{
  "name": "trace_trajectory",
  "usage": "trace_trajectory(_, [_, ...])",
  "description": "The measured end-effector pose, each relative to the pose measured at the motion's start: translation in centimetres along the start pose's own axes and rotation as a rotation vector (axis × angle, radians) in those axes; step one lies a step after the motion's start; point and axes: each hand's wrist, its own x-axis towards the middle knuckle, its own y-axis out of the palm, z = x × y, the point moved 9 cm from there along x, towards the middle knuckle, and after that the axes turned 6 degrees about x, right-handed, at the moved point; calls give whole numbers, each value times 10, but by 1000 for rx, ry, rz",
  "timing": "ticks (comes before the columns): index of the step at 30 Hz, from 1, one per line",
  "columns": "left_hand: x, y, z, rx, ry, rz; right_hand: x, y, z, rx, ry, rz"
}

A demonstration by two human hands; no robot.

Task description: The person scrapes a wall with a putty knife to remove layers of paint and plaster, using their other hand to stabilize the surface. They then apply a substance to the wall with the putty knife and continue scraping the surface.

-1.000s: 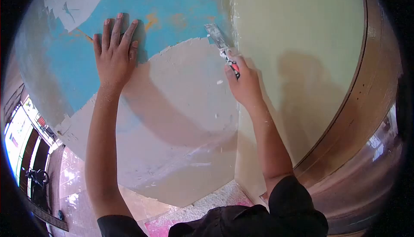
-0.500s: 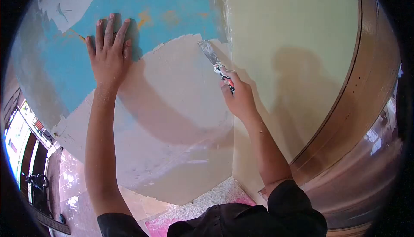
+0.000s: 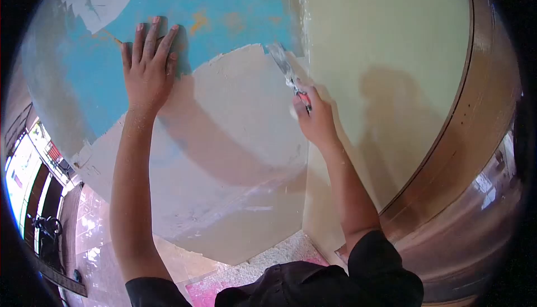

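Observation:
My left hand lies flat with fingers spread on the wall, on the blue paint just above the edge of the scraped beige area. My right hand grips a metal scraper by its red and black handle. The blade points up and left, with its tip at the border between blue paint and bare beige surface, close to the inside corner of the wall.
A pale yellow wall meets the scraped wall at the corner on the right. A brown wooden door frame runs down the far right. Below are a pink and white floor and a bright window at the lower left.
The scraper dropped down the wall from the corner, then rose again toward the blue paint's edge. My left hand stayed pressed on the wall.

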Motion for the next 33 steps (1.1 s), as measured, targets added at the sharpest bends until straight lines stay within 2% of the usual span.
trace_trajectory(2, [-1, 2, 0, -8, 19, 20, -17, 6, -20, 103, 58, -2])
trace_trajectory(6, [0, 4, -3, -8, 3, -3, -18, 3, -23, 99, 102, 26])
trace_trajectory(8, [-1, 5, -3, 22, -17, 19, -22, 4, -21, -7, -3, 6])
trace_trajectory(14, [-1, 2, -6, 31, -22, 3, 0, 7, -2, -132, 8, 23])
trace_trajectory(21, [-1, 5, -5, 46, -22, 13, -16, 8, -6, -9, 49, 49])
trace_trajectory(23, [-3, 3, -4, 41, -15, -31, -27, 19, -18, 16, -14, -9])
trace_trajectory(28, [-3, 2, -5, 50, -10, -26, 20, 11, 24, -39, 22, 23])
trace_trajectory(31, [-3, 3, -4, 34, -13, -33, 25, 2, 33, 40, 31, 37])
trace_trajectory(33, [-3, 3, -3, 24, -19, -37, 0, 6, 21, -12, 55, 51])
